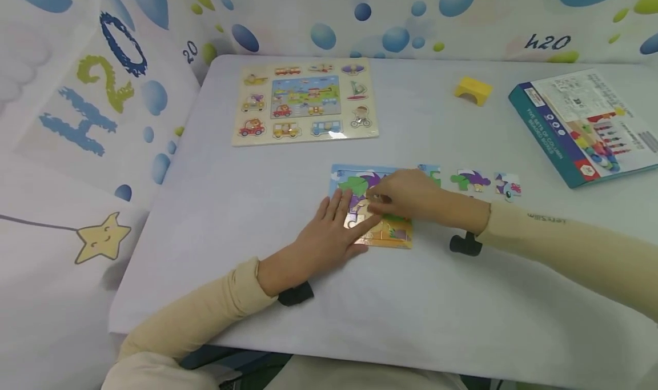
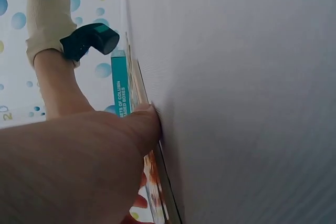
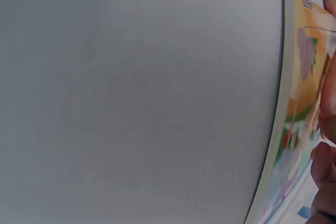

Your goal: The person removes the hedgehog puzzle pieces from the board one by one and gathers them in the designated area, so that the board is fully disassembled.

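Observation:
A jigsaw puzzle board (image 1: 403, 238) with a blue top and an orange bottom lies on the table. My left hand (image 1: 329, 236) rests on its left side, fingers spread, thumb along the lower edge. Over the middle of the board, my right hand (image 1: 411, 196) is bent down with thumb and fingertips close together at the picture. I cannot tell whether a piece is between them; the hand covers that part. The right wrist view catches the board's edge (image 3: 283, 87) and some fingers (image 3: 328, 95). Loose puzzle pieces (image 1: 471, 179) (image 1: 508, 185) lie to the right, another piece (image 1: 430, 172) by the top right corner.
A vehicle puzzle board (image 1: 305, 136) lies at the back left. At the back right are a yellow arched block (image 1: 474, 90) and a teal-sided box (image 1: 545, 133). White cloth (image 1: 231, 201) covers the table, whose front edge is close to the person's lap.

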`<state>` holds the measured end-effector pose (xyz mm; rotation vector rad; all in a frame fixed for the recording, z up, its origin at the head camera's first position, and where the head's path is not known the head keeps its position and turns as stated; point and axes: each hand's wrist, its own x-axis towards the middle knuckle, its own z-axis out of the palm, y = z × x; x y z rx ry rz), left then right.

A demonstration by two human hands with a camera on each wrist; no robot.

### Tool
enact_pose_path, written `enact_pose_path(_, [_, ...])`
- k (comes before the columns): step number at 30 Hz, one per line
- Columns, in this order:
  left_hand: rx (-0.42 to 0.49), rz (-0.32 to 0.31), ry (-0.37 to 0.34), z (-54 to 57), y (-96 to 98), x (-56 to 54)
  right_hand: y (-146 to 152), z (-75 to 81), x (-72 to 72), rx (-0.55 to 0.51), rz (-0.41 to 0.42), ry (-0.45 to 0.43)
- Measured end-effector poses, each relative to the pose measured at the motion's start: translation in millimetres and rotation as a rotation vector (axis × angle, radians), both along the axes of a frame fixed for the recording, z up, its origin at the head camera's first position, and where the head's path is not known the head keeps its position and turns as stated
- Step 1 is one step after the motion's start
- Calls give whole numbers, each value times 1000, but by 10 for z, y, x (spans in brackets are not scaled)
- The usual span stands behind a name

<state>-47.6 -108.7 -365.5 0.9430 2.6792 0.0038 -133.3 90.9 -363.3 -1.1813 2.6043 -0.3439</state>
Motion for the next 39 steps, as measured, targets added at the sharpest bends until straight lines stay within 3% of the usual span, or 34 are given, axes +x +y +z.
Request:
enact_pose_path(5, [-8, 60, 38, -11, -8, 59, -109, -53, 1, -43, 8, -19])
enact_pose_path(10, [-49, 77, 95, -8, -15, 81, -155, -37, 7, -79, -18, -58])
enact_pose_path(16, [-52, 85, 80, 2, -5, 79, -163, -23, 20, -118, -35, -104])
enact_pose_path(24, [-89, 120, 73, 17, 17, 101, -163, -57, 3, -172, 3, -59])
enact_pose_path(29, [-107, 77, 152, -7, -4, 143, -141, -79, 4, -180, -9, -52])
enact_pose_path(33, [-113, 38, 220, -21, -43, 275, -140, -107, 6, -184, -11, -56])
enact_pose_path(39, [-32, -83, 172, -39, -36, 394, -146, -113, 22, -176, -17, -43])
